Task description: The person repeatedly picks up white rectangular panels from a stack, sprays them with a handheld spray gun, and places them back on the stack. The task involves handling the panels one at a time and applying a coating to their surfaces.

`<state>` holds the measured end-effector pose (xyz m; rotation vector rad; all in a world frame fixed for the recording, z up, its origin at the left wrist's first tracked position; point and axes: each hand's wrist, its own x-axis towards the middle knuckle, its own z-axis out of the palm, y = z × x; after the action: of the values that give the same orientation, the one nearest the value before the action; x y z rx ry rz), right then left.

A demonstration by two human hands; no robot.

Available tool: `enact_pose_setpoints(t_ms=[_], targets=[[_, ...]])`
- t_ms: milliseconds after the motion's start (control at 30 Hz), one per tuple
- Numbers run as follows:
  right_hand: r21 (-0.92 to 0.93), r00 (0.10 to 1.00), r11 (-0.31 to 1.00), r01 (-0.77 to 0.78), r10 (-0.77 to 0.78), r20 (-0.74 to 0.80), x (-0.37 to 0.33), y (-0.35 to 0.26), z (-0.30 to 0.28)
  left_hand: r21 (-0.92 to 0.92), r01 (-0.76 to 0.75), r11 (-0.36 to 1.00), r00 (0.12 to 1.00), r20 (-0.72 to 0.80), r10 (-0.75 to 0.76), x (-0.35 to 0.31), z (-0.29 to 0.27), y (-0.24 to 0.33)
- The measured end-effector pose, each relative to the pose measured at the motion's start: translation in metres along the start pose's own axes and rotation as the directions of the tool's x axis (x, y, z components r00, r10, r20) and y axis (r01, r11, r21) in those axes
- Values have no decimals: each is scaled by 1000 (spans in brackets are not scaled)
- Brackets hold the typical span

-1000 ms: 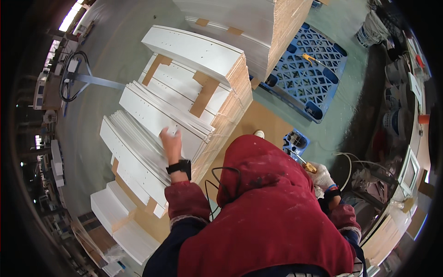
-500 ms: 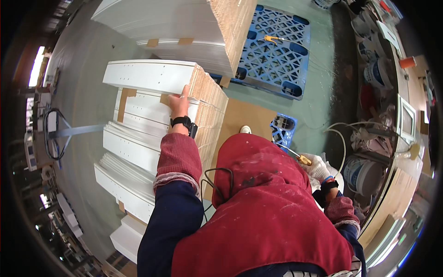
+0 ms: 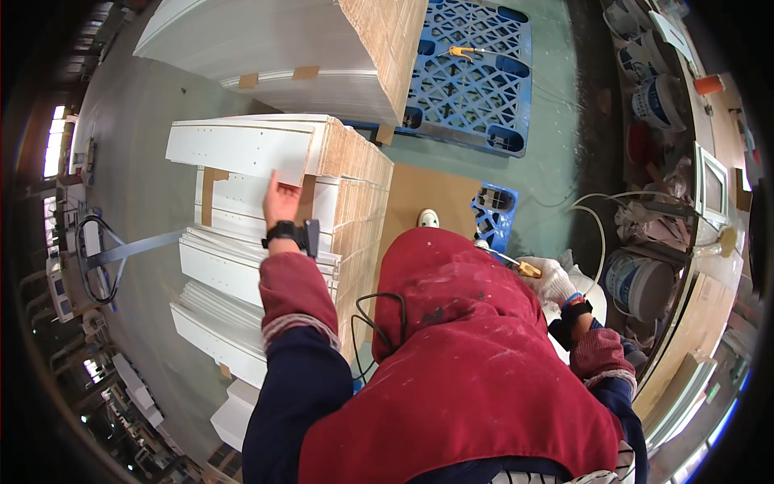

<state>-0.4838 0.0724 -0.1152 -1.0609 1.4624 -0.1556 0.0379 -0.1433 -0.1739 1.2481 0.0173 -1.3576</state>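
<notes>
My bare left hand (image 3: 282,200) grips the near edge of a white drilled board (image 3: 238,147). That board sits slightly out of line on top of a stack of white boards (image 3: 355,153) with raw chipboard edges. My right hand (image 3: 553,282), in a whitish knit glove, is low at my right side, closed around a yellow air blow gun (image 3: 528,269). The gun's thin metal nozzle points up and left. Part of the right hand's grip is hidden.
A taller stack of panels (image 3: 274,40) stands beyond. Ahead lies a blue plastic pallet (image 3: 476,89) with another yellow air gun (image 3: 461,53) on it. Brown cardboard (image 3: 427,194) covers the floor by my shoe. Buckets (image 3: 645,282) and a pale hose (image 3: 598,242) are at right.
My left hand has moved left and a little nearer, and the top board's end has shifted left off the stack's end. My right hand stays at my side with the air gun.
</notes>
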Motion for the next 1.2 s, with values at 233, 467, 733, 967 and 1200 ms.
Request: enact_pose_setpoints(t_ms=[233, 467, 733, 967, 1200], targets=[[-47, 999, 998, 34, -34, 3, 10, -16, -15, 0, -83, 997, 995, 62, 83, -18, 26, 15], [-249, 996, 969, 3, -25, -84, 12, -38, -15, 201, -182, 963, 979, 132, 157, -122, 22, 52], [18, 951, 951, 309, -310, 6, -11, -73, -31, 615, -376, 693, 925, 294, 240, -270, 10, 8], [-300, 670, 606, 737, -714, 203, -93, -133, -37, 475, -175, 863, 979, 178, 100, -386, 17, -22], [-608, 767, 696, 382, -606, -211, -40, -84, -107, 569, -34, 821, 946, 282, -157, -423, 26, -46]])
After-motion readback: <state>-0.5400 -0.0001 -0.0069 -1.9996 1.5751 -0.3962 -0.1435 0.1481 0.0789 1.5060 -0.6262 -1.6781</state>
